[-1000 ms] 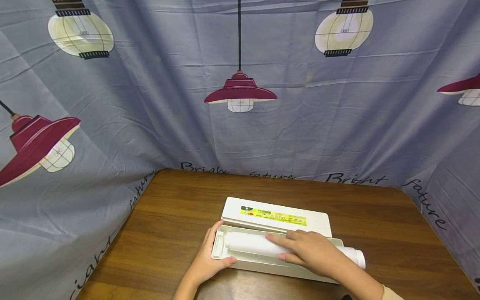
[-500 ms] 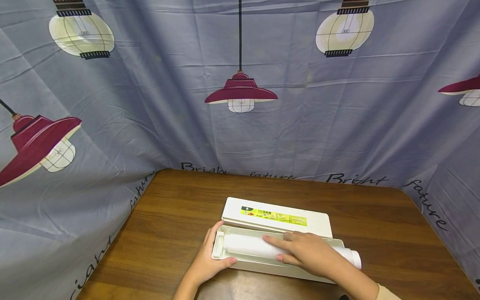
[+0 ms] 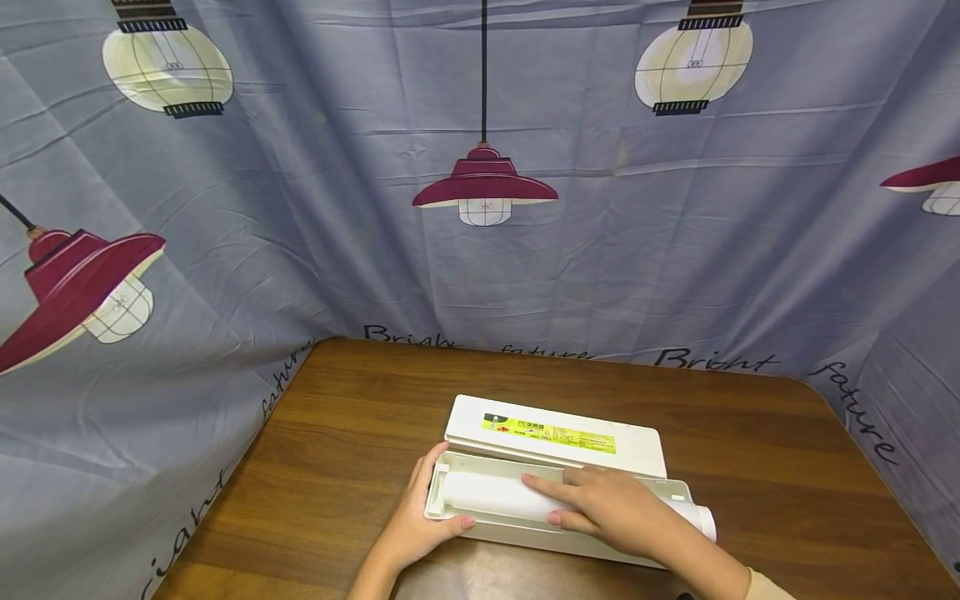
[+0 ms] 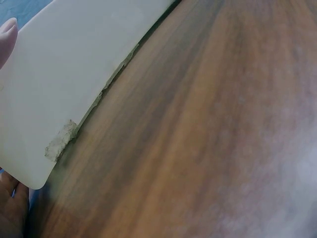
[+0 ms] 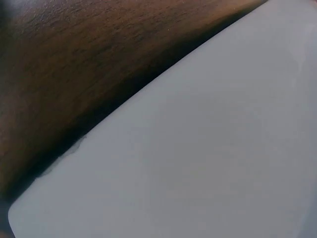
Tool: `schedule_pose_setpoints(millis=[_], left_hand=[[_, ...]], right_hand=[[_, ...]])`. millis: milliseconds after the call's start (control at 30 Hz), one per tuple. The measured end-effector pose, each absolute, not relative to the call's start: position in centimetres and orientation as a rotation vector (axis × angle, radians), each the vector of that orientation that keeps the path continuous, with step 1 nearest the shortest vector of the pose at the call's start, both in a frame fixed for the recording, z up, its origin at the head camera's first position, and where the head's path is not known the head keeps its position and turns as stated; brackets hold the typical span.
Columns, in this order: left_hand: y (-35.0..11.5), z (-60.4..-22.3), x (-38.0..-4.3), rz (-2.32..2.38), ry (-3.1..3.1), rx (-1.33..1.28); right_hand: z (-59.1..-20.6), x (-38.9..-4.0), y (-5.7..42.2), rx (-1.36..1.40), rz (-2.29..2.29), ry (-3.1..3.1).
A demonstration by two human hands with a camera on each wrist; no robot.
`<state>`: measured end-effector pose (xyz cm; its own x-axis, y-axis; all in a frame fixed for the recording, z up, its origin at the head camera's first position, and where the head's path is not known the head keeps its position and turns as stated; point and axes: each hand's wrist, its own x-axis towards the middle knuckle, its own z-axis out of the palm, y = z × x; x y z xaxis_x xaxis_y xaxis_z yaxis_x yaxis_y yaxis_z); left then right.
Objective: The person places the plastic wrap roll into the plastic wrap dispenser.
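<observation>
In the head view, an open white cling film box (image 3: 525, 535) lies lengthwise on the table. Its lid (image 3: 555, 408), hinged back behind it, bears a yellow-green label. My left hand (image 3: 408, 525) grips the box's left end, thumb on the front wall and fingers round the back corner. Inside lies a white roll of cling film (image 3: 487, 492), whose right end (image 3: 705, 521) juts past the box. My right hand (image 3: 607, 510) holds the roll from above, index finger stretched along it and thumb at its front. In the left wrist view, the thumb (image 4: 7, 39) lies on the box wall.
The wooden table (image 3: 337, 433) reaches back to a grey-blue curtain (image 3: 337, 208) printed with lamps. The box wall (image 5: 198, 148) fills much of the right wrist view. A small dark object (image 3: 684, 596) shows at the bottom edge of the head view.
My right hand and the roll have slid slightly left, so less of the roll sticks out at the right. The left hand has stayed on the box's end.
</observation>
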<state>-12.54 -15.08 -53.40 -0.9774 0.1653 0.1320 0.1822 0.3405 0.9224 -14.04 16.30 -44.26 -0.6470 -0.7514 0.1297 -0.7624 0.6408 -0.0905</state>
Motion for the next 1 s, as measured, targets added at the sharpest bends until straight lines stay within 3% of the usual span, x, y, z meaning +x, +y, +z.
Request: schedule_pose_setpoints(millis=[1000], left_hand=[[-15.05,-53.49,-12.55,-1.763,-2.555,-0.323]], right_hand=[[-44.68,-14.16,16.00,1.289,0.256,-2.822]])
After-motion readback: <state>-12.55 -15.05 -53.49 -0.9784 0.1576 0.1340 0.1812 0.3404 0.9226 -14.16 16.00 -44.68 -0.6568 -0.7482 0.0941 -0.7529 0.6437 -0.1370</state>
